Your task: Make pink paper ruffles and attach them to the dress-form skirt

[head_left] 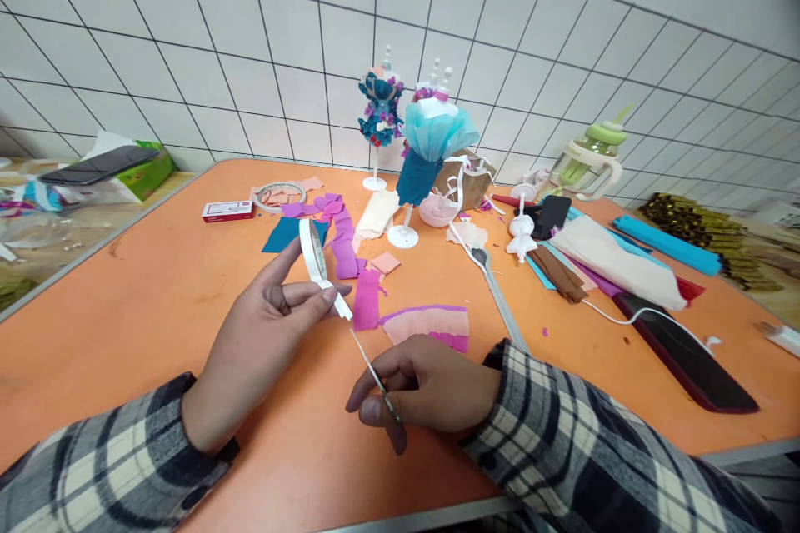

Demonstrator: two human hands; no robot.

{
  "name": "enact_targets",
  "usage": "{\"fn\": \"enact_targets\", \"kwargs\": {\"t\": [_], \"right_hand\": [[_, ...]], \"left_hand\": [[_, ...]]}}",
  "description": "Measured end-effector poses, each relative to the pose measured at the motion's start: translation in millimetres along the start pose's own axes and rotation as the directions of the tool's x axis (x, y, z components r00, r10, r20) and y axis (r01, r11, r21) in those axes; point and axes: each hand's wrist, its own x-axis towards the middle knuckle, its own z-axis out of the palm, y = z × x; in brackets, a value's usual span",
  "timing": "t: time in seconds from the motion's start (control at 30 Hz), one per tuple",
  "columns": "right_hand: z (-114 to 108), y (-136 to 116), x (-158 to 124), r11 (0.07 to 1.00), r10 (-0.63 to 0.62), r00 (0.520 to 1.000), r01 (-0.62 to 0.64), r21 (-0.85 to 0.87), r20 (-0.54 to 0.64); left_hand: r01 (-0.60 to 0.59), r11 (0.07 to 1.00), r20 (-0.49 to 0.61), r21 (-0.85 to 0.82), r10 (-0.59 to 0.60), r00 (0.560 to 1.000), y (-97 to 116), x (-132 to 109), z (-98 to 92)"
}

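My left hand (262, 333) pinches a roll of white tape (311, 254), held on edge above the orange table. A short loose end of the tape (341, 304) sticks out past the thumb toward the right. In my right hand (425, 387) is a small pair of metal scissors (368, 362), its thin blades pointing up and left. The scissors' tip is just below the tape's loose end, and I cannot tell if they touch. Behind the hands lie a magenta crepe paper piece (367, 300) and a peach paper strip with purple edging (431, 325).
A small dress stand with blue paper skirt (422, 175) and a decorated one (381, 112) stand at the back. A pink bowl (437, 210), red-and-white box (228, 211), tape ring (281, 196), grey-handled tool (500, 296), dark phone (687, 350) and green-lidded bottle (584, 158) surround the work.
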Motion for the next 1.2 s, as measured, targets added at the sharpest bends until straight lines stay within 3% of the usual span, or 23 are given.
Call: {"fn": "enact_targets", "kwargs": {"t": [0.23, 0.47, 1.2], "right_hand": [[1.4, -2.7, -0.9, 0.995, -0.067, 0.997, 0.069, 0.066, -0.029], [-2.3, -2.3, -0.5, 0.997, -0.06, 0.998, 0.061, 0.039, -0.028], [-3.7, -1.3, -1.1, 0.997, -0.065, 0.997, 0.066, 0.028, -0.044]], "left_hand": [[0.037, 0.996, 0.052, -0.075, -0.033, 0.998, -8.0, 4.9, 1.4], [0.083, 0.987, 0.121, -0.136, -0.066, 0.99, -8.2, 2.5, 3.8], [0.049, 0.997, 0.173, -0.055, -0.039, 0.984, -8.5, -3.7, 8.7]]}}
